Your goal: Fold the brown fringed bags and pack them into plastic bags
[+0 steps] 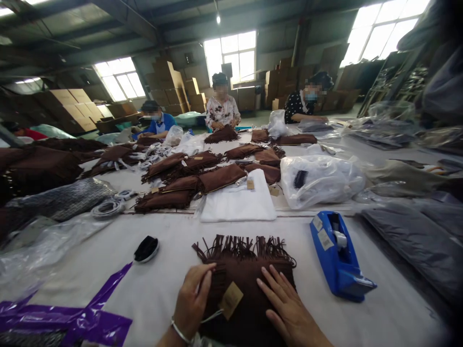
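Note:
A dark brown fringed cloth piece (pixel 249 274) lies on the white table in front of me, its fringe pointing away. A tan tag (pixel 231 300) on a pale string rests on it. My left hand (pixel 193 296) is at the cloth's left edge, thumb and fingers pinched on its fringe strands. My right hand (pixel 284 299) lies flat on the right part of the cloth, fingers spread. Left of the cloth sits a black-bristled brush (pixel 146 248); to the right stands a blue tape dispenser (pixel 340 260).
Beyond are folded brown pieces (pixel 220 179), a white sheet stack (pixel 238 205) and a clear plastic bag (pixel 321 180). Purple tape (pixel 104 325) lies front left, grey fabric (pixel 412 241) at right. Several people work across the table.

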